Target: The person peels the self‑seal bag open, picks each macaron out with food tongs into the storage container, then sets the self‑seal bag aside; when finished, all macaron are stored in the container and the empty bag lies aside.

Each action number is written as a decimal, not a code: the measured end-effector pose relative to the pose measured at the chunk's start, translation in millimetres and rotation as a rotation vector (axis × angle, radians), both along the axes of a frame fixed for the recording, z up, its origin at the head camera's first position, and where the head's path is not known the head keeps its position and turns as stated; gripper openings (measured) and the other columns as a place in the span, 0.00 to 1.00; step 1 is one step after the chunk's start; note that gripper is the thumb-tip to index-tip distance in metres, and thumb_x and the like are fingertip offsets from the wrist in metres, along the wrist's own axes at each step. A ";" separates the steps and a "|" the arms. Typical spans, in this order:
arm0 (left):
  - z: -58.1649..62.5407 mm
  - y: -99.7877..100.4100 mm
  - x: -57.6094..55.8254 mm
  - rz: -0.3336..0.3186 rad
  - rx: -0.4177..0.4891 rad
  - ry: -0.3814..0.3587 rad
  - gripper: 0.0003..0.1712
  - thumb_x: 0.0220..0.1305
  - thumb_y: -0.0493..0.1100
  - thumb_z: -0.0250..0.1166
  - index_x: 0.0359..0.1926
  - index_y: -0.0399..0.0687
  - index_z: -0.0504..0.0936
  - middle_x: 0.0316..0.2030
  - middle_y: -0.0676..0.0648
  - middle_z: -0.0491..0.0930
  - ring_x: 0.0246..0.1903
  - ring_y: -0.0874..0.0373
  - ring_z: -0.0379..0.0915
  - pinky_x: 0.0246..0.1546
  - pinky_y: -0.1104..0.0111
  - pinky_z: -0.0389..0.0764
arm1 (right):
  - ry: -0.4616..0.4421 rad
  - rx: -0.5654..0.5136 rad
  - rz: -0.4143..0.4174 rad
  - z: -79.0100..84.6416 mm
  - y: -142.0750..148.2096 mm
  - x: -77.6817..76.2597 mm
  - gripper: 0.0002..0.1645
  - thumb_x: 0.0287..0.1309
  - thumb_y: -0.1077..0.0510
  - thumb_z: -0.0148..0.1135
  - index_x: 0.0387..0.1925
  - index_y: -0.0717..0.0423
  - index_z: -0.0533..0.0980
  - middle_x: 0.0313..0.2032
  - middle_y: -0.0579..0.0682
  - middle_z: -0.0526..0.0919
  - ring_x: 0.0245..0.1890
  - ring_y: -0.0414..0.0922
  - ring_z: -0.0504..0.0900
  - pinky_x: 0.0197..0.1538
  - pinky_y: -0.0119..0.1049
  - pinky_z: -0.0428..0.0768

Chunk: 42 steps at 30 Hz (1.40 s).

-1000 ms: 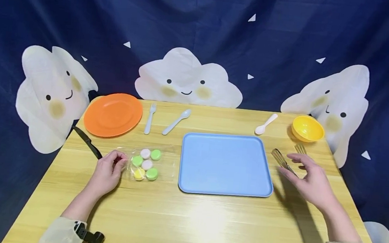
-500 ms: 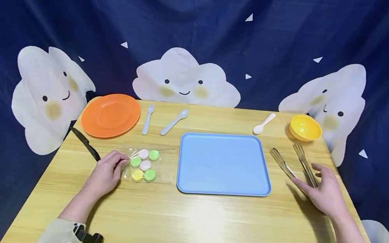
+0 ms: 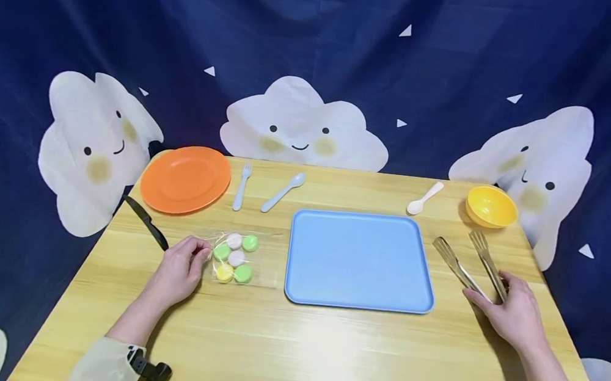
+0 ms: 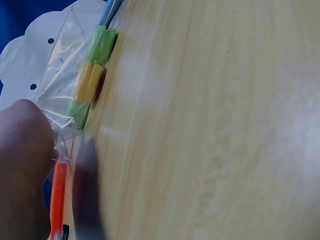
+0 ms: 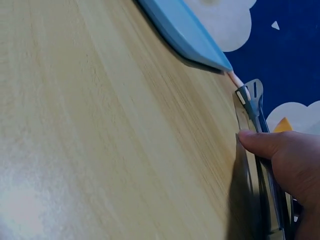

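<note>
My left hand (image 3: 182, 270) pinches the left end of a clear plastic bag (image 3: 265, 263) that holds several macarons (image 3: 224, 273) in green, yellow and pale lilac. In the left wrist view, the gathered end of the bag (image 4: 62, 120) meets the thumb. On the right, my right hand (image 3: 517, 315) has its thumb on one arm and its fingers on the other arm of metal serving tongs (image 3: 488, 264). Their slotted ends point away from me, spread apart. In the right wrist view, the thumb lies along the tongs (image 5: 254, 110), and the fingers are mostly hidden.
A blue tray (image 3: 359, 260) lies between the hands. Behind the left hand are a black knife (image 3: 146, 221), an orange plate (image 3: 186, 180), a pale fork (image 3: 242, 187) and a pale spoon (image 3: 283, 193). Farther right are a pinkish-white spoon (image 3: 424, 199) and a yellow bowl (image 3: 491, 207).
My right hand has drawn back towards me along the tongs and now holds them by both arms. The left hand keeps its pinch on the bag. The head view has shifted slightly.
</note>
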<state>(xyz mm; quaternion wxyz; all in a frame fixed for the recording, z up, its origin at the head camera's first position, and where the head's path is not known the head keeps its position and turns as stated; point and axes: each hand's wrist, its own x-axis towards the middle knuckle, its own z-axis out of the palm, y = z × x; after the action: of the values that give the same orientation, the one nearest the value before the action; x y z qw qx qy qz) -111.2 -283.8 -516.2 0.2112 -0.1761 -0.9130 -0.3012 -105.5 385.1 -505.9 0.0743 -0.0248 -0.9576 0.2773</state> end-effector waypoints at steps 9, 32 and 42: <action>-2.9 6.8 0.8 0.026 0.075 0.047 0.05 0.67 0.26 0.68 0.39 0.38 0.83 0.34 0.46 0.84 0.32 0.56 0.78 0.34 0.70 0.75 | 0.010 -0.045 0.009 13.6 -7.4 0.8 0.43 0.64 0.46 0.76 0.64 0.75 0.71 0.50 0.72 0.74 0.47 0.67 0.73 0.46 0.60 0.67; -2.9 8.6 3.5 0.065 0.121 0.032 0.08 0.67 0.24 0.68 0.37 0.39 0.83 0.33 0.47 0.83 0.32 0.57 0.78 0.34 0.75 0.73 | 0.195 0.044 0.492 59.1 -132.5 -21.7 0.31 0.59 0.51 0.80 0.61 0.55 0.80 0.35 0.43 0.82 0.26 0.39 0.75 0.30 0.39 0.73; -1.3 9.3 5.0 0.086 0.137 0.000 0.07 0.68 0.25 0.68 0.37 0.39 0.83 0.33 0.46 0.82 0.31 0.57 0.75 0.30 0.77 0.70 | 0.150 0.124 0.586 57.6 -177.4 -28.5 0.23 0.62 0.47 0.77 0.55 0.53 0.86 0.42 0.45 0.88 0.27 0.38 0.74 0.30 0.40 0.73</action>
<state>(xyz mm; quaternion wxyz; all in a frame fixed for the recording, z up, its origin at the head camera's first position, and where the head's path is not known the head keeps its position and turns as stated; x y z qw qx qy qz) -106.2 -274.5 -517.5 0.2356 -0.1216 -0.8970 -0.3538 -134.0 207.7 -448.3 0.0630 0.2773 -0.9309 0.2292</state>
